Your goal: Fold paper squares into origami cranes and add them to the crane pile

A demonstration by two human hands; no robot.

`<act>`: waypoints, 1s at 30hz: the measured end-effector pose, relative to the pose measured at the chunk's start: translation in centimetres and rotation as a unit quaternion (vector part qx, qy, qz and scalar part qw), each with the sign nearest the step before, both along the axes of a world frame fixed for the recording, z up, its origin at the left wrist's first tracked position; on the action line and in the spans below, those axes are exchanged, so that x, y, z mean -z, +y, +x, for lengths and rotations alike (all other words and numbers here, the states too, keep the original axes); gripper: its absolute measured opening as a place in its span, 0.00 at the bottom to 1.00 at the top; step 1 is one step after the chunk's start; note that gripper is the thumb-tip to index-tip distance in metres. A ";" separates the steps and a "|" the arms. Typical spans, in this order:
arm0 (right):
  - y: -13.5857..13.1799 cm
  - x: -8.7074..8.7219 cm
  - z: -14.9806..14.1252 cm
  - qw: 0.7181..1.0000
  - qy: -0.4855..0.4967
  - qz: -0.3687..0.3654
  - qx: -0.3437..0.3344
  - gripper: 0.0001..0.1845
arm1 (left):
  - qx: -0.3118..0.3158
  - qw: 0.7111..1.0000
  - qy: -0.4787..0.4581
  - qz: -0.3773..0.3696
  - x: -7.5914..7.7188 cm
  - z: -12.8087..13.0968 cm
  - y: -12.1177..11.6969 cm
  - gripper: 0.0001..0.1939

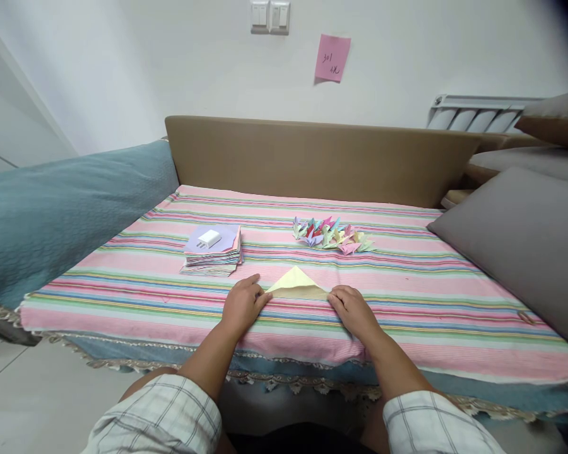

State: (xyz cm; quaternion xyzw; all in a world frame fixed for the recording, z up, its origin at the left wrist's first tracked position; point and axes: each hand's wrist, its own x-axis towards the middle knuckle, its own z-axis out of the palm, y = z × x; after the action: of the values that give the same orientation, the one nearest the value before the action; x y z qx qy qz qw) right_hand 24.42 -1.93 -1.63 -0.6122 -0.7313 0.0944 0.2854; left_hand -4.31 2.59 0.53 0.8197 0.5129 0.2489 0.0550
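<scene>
White checked sleeves (165, 413) at the front, and out past them the two bare hands: left hand (243, 306) pinching the left corner, right hand (353, 310) pinching the right, of a pale yellow folded-paper triangle (295, 279)! It's right between them, peak pointing away, over a pink multicolour-striped cloth (430, 271). Beyond the left hand, a tall stack of coloured paper sheets (213, 261), white plug-in charger (209, 238) on top. Past the triangle, slightly right, a cluster of small, multicoloured folded-paper figures (331, 236). Farther back, a brown padded backrest (312, 157).
</scene>
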 end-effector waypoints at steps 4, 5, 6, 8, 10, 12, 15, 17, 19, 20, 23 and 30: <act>0.1 0.1 -0.6 0.999 -0.009 0.016 0.049 0.15 | -0.021 1.000 0.000 0.005 -0.1 0.3 0.0 0.16; 0.1 0.1 -0.8 0.998 -0.012 0.019 0.062 0.15 | -0.024 1.000 0.004 0.008 -0.1 0.4 0.0 0.15; 0.1 0.1 -0.9 0.997 -0.014 0.020 0.075 0.15 | -0.028 1.000 0.009 0.011 -0.1 0.5 0.0 0.15; 0.1 0.0 -1.3 0.995 -0.018 0.016 0.097 0.14 | -0.037 0.999 0.018 0.016 -0.2 0.6 0.1 0.11; 0.2 0.0 -1.6 0.993 -0.019 0.009 0.117 0.11 | -0.045 0.998 0.028 0.033 -0.1 0.9 -0.1 0.08; 0.2 0.1 -1.7 0.991 -0.020 0.006 0.132 0.09 | -0.041 0.996 0.041 0.071 -0.1 1.3 -0.5 0.10; 0.4 0.3 -1.8 0.990 -0.019 0.010 0.139 0.12 | 0.032 0.989 0.074 0.123 0.3 2.4 -1.8 0.16; 0.5 0.5 -1.7 0.990 -0.021 0.020 0.135 0.15 | 0.124 0.980 0.102 0.117 0.7 3.3 -2.7 0.21; 0.5 0.7 -1.7 0.991 -0.023 0.030 0.132 0.16 | 0.194 0.967 0.126 0.104 1.1 4.0 -3.5 0.26; 0.6 0.8 -1.6 0.991 -0.025 0.036 0.130 0.16 | 0.211 0.963 0.136 0.097 1.3 4.3 -3.7 0.27; 0.4 0.7 -1.8 0.989 -0.032 0.065 0.127 0.17 | 0.221 0.960 0.150 0.080 1.6 4.7 -4.0 0.27; -1.6 -0.5 -5.2 0.989 -0.049 0.122 -0.062 0.17 | 0.216 0.962 0.150 0.068 1.5 4.6 -3.9 0.28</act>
State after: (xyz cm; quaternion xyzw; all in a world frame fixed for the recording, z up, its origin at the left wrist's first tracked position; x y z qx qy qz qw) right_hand 19.22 -3.50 -1.11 -0.5302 -0.7871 -0.0085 0.3151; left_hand 0.27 -1.28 -0.96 0.9410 0.3074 0.1393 -0.0265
